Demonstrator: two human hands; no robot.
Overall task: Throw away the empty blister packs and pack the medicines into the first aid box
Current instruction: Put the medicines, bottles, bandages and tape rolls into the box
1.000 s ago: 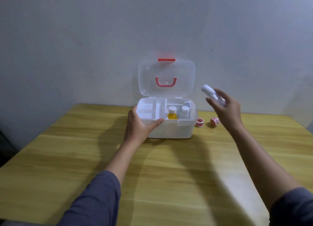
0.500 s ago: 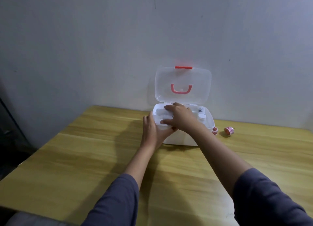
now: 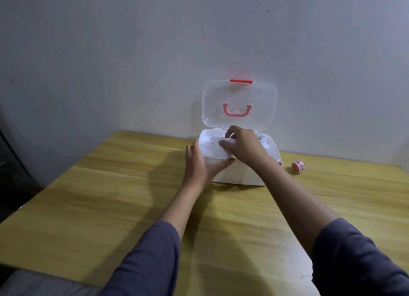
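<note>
The white first aid box (image 3: pixel 243 177) stands at the far side of the table with its clear lid (image 3: pixel 240 94) upright; the lid has a red handle and latch. My left hand (image 3: pixel 199 165) grips the box's front left corner, thumb along the rim. My right hand (image 3: pixel 243 145) reaches over the inner tray, with thumb and fingers closed on a white bottle (image 3: pixel 222 150) lying in the left part of the tray. My hand hides most of the bottle and the other contents. No blister packs are in view.
Two small red-and-white tape rolls lie right of the box: one (image 3: pixel 298 166) in the open, one (image 3: pixel 280 163) half hidden behind the box's corner. The wooden table (image 3: pixel 110 196) meets a grey wall behind. A dark object stands off the table's left edge.
My right hand carried the white bottle from the air at the right into the box and now holds it in the tray. The left hand stayed on the box's corner.
</note>
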